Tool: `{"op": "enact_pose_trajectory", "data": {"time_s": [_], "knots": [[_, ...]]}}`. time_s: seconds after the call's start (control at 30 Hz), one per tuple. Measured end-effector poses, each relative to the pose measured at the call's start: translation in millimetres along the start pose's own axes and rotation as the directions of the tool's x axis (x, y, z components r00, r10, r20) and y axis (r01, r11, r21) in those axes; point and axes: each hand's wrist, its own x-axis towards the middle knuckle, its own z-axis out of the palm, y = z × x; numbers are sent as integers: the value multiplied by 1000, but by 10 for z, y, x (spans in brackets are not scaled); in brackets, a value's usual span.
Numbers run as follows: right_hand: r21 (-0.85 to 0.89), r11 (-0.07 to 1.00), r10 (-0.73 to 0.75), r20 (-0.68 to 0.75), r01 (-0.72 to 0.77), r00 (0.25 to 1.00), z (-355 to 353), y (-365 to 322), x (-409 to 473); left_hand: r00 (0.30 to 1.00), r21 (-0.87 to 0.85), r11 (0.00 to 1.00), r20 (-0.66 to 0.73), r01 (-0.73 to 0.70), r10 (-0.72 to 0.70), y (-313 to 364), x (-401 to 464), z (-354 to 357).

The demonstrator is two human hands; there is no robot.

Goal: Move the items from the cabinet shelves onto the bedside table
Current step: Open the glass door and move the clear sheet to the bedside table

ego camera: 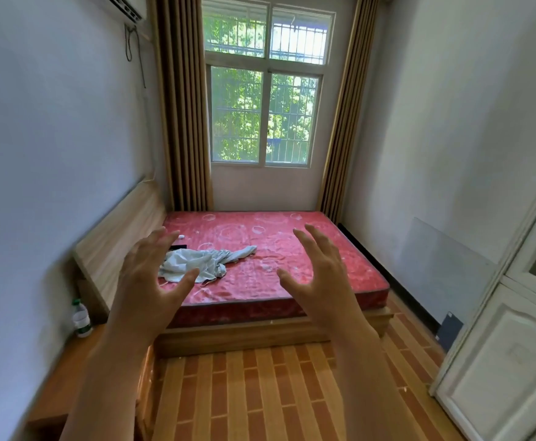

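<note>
At frame's right edge, white panelled cabinet (498,361) cut off, shelves unseen. Left hand (147,281), right hand (319,275) spread, empty. Wooden bench (66,386), far left corner: clear plastic bottle (81,319).

A red mattress (269,249) lies on a wooden bed frame (244,337) at twelve o'clock, a crumpled pale cloth (196,262) on it. Brown curtains (182,103) flank the barred window (265,90); a glass pane (441,265) leans at three o'clock.

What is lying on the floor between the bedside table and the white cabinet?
In the head view, only bare brick-pattern floor lies between the bedside table and the white cabinet.
</note>
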Motion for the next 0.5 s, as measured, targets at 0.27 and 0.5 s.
{"op": "enact_pose_trajectory", "data": {"time_s": [0.27, 0.5], "knots": [[1, 1000, -3, -23, 3, 1000, -136, 668, 477, 999, -40, 998, 12, -41, 41, 275, 435, 729], [-42, 998, 40, -66, -43, 997, -164, 1207, 871, 993, -82, 992, 54, -98, 103, 378, 905, 1442]]}}
